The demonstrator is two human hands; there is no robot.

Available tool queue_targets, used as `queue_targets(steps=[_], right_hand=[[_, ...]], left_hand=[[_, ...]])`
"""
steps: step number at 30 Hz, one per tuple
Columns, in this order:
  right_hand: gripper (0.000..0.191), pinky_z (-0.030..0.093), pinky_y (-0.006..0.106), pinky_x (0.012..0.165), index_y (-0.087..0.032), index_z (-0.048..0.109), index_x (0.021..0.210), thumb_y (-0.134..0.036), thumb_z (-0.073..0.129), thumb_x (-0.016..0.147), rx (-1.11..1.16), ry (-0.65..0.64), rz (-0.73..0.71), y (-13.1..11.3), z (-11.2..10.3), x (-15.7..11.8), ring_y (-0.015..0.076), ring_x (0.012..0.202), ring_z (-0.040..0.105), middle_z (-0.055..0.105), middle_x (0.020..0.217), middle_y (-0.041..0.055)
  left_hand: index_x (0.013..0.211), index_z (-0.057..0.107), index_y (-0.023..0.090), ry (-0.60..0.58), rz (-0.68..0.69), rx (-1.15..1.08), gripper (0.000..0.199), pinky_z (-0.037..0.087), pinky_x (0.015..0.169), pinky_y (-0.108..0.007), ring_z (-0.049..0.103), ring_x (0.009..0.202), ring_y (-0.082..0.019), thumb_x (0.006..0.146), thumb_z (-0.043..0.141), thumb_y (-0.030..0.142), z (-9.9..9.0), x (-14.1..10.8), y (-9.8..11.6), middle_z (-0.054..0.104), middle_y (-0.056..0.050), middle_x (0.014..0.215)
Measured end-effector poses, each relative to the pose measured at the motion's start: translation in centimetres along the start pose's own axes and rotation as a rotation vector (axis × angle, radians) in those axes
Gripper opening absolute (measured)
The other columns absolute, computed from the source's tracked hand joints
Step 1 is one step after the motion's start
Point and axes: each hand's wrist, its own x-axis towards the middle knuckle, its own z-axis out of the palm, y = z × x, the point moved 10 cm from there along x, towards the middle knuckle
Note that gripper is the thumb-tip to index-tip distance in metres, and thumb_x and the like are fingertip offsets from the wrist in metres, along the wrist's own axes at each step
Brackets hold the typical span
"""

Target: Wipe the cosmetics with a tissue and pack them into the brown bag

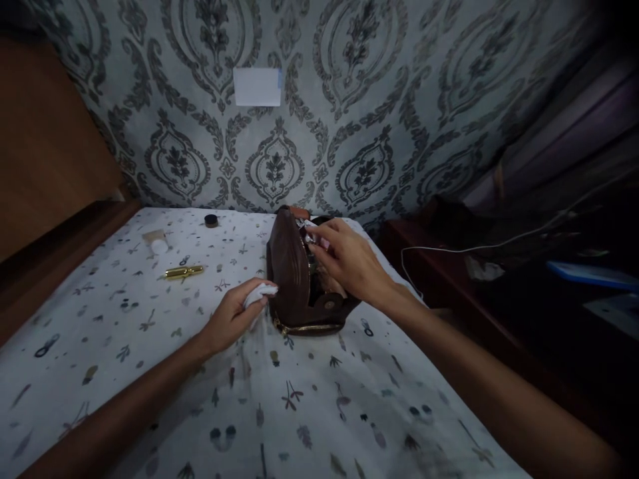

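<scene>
A dark brown zippered bag (290, 266) stands unzipped on the patterned white sheet, its opening facing right. My left hand (237, 307) is closed around a crumpled white tissue (259, 293) and rests against the bag's left side. Over the bag's opening, my right hand (347, 256) pinches with thumb and fingers at something small and whitish; its kind cannot be made out. Several items inside the bag are mostly hidden by that hand. Left of the bag lie a shiny gold tube (184, 272), a small tube with a white cap (157, 242) and a round black lid or jar (211, 221).
The sheet-covered surface (279, 412) ends at a patterned wall (319, 120) carrying a white plate (257, 87). A wooden panel (50, 146) borders the left. On the right, a white cable (449, 250) crosses a dark ledge near a blue-edged object (589, 274).
</scene>
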Motion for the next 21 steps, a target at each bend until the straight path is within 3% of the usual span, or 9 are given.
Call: queue_targets(steps=[5,8,12,15,18,21], right_hand=[[0.026,0.045,0.033,0.072,-0.02,0.067,0.116,-0.025,0.054,0.095,-0.035,-0.027,0.005,0.8,0.9,0.5,0.0222,0.082,0.06,0.064,0.099,0.0089],[0.026,0.045,0.033,0.07,-0.019,0.068,0.116,-0.024,0.056,0.093,-0.031,0.023,-0.032,0.7,0.4,0.3,0.0219,0.081,0.06,0.065,0.098,0.0091],[0.027,0.047,0.031,0.063,-0.021,0.068,0.117,-0.023,0.062,0.09,0.079,0.232,-0.105,-1.3,-1.5,-0.9,0.0164,0.068,0.058,0.066,0.105,0.0086],[0.02,0.049,0.03,0.066,-0.021,0.068,0.111,-0.019,0.06,0.093,0.249,0.328,-0.193,-4.8,-1.7,-2.5,0.0152,0.069,0.06,0.068,0.101,0.0068],[0.018,0.053,0.03,0.077,-0.02,0.068,0.105,-0.013,0.055,0.095,0.467,0.245,-0.337,-9.7,1.0,-4.0,0.0179,0.089,0.066,0.069,0.096,0.0064],[0.02,0.053,0.027,0.073,-0.017,0.07,0.103,-0.013,0.052,0.095,0.665,0.05,-0.289,-12.6,6.7,-3.8,0.0141,0.079,0.065,0.068,0.094,0.0063]], left_hand=[[0.112,0.067,0.018,0.009,-0.031,0.074,0.03,0.052,0.089,-0.031,0.069,0.101,-0.023,0.1,0.049,0.039,-1.8,-1.2,-1.7,0.073,-0.008,0.107],[0.11,0.066,0.018,0.056,-0.071,0.179,0.031,0.053,0.085,-0.032,0.069,0.094,-0.022,0.098,0.049,0.041,-4.3,-1.8,-3.6,0.073,-0.007,0.099],[0.11,0.066,0.018,0.329,-0.134,0.419,0.036,0.052,0.089,-0.036,0.066,0.095,-0.025,0.092,0.051,0.046,-11.2,-2.5,-6.5,0.073,-0.008,0.104],[0.113,0.064,0.017,0.497,-0.279,0.61,0.039,0.052,0.084,-0.036,0.064,0.086,-0.024,0.095,0.045,0.045,-16.6,-3.3,-9.3,0.07,-0.007,0.098],[0.118,0.063,0.014,0.439,-0.323,0.85,0.04,0.05,0.093,-0.042,0.061,0.101,-0.029,0.096,0.043,0.041,-18.4,-3.1,-11.2,0.069,-0.012,0.105],[0.127,0.061,0.014,0.243,-0.281,1.021,0.041,0.046,0.101,-0.047,0.053,0.118,-0.033,0.098,0.045,0.039,-16.8,-2.6,-12.6,0.065,-0.016,0.12]])
